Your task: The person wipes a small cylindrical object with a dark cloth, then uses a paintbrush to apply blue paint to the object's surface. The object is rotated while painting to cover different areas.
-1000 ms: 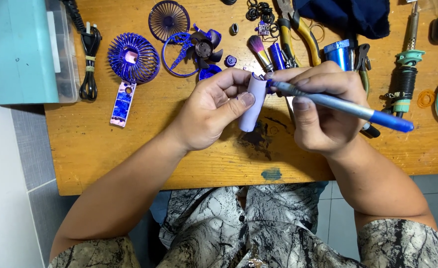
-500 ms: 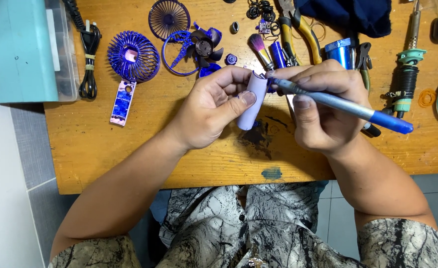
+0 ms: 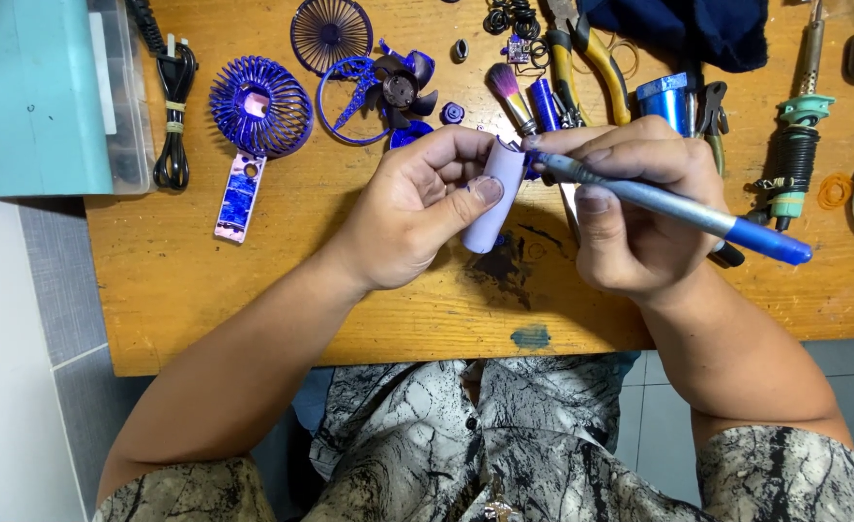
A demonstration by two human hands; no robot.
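Observation:
My left hand (image 3: 417, 208) grips a pale lilac cylinder (image 3: 493, 196), thumb pressed on its side, held above the wooden table (image 3: 282, 290). My right hand (image 3: 630, 208) holds a blue and grey pen-shaped tool (image 3: 678, 208) whose tip meets the cylinder's upper end. The tool's blue tail points right. Both hands hover over a dark stain on the wood.
Purple fan parts lie at the back: a round grille (image 3: 260, 104), a second flat grille (image 3: 330, 34), a blade wheel (image 3: 398, 89) and a small blue circuit strip (image 3: 237, 196). A teal box (image 3: 40, 92) and black cable (image 3: 171, 106) sit left. Pliers (image 3: 591, 53), a brush (image 3: 510, 95) and a soldering iron (image 3: 796, 145) lie right.
Barely any: the hands and cylinder stay in place, with the tool tip kept at the cylinder's end.

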